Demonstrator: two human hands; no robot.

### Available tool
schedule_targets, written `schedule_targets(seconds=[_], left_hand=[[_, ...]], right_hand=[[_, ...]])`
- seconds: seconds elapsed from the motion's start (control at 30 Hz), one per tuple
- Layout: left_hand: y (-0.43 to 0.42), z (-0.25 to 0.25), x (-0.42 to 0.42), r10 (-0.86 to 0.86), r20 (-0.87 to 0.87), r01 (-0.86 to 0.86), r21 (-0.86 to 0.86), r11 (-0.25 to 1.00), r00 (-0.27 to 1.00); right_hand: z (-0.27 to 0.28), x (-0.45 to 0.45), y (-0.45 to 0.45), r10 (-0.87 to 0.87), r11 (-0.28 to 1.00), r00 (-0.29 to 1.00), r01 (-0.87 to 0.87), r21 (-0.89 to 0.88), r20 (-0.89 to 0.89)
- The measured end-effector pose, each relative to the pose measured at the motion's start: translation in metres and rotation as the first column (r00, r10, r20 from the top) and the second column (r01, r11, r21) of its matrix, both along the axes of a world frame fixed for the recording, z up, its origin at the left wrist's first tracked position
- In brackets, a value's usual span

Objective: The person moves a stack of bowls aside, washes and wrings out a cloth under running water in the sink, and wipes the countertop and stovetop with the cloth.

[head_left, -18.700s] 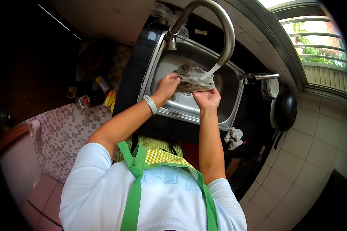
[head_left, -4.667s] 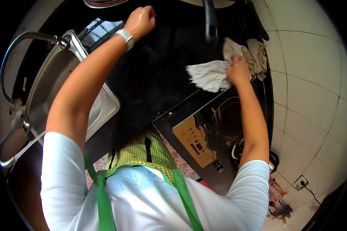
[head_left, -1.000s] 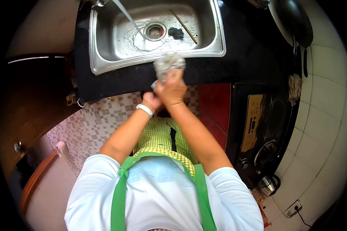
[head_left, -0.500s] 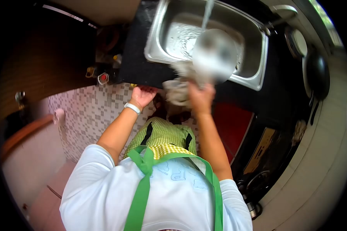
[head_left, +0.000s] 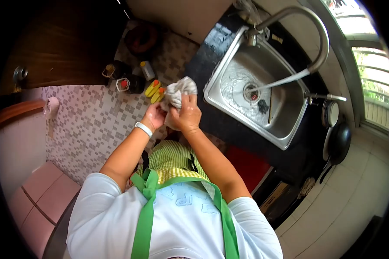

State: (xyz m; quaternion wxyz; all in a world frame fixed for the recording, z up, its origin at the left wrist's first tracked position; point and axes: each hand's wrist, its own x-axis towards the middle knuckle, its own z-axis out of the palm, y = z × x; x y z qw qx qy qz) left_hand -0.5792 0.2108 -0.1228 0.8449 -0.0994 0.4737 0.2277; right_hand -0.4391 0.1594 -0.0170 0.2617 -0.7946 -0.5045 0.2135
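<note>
A pale, striped cloth (head_left: 180,91) is bunched up between my two hands, left of the sink and by the black counter's edge. My right hand (head_left: 187,115) is closed on it from the near side, the back of the hand upward. My left hand (head_left: 155,115), with a white band on its wrist, grips the cloth's left side; its fingertips are partly hidden. Whether anything is wrapped inside the cloth I cannot tell. Water runs from the curved faucet (head_left: 323,39) into the steel sink (head_left: 285,140). A dark scrubber (head_left: 263,106) and a thin stick (head_left: 270,105) lie in the basin.
Two yellow bottles (head_left: 153,89) with orange-red caps, a grey bottle (head_left: 147,70) and dark jugs (head_left: 136,84) stand on the tiled floor. A black pan (head_left: 339,142) leans by the right wall. A stove (head_left: 274,198) adjoins the black counter (head_left: 220,118). A wooden door (head_left: 60,52) is at left.
The blurred, shiny round object near my right hand is out of sight. Both hands have come together on the cloth, away from the sink. The view has turned, showing the faucet and window.
</note>
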Motion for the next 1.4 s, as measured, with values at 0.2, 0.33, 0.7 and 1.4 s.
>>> schedule_targets(seconds=[0.2,0.33,0.7,1.4], left_hand=[[0.038,0.025,-0.027,0.127,0.039,-0.126,-0.032,0.991,0.991],[0.036,0.029,-0.048,0.161,0.031,-0.159,-0.054,0.986,0.986],[0.062,0.098,-0.023,0.171,0.452,-0.305,0.242,0.921,0.876],[0.017,0.164,0.195,-0.411,-0.083,0.306,0.802,0.513,0.908]], right_hand=[[0.038,0.075,0.098,-0.273,0.959,0.886,0.282,-0.032,-0.374],[0.044,0.17,0.189,-0.158,0.987,0.933,0.163,0.012,0.323],[-0.005,0.065,0.051,0.154,0.988,0.947,-0.141,-0.066,0.281],[0.106,0.311,-0.155,-0.072,0.794,-0.161,0.589,-0.154,-0.984]])
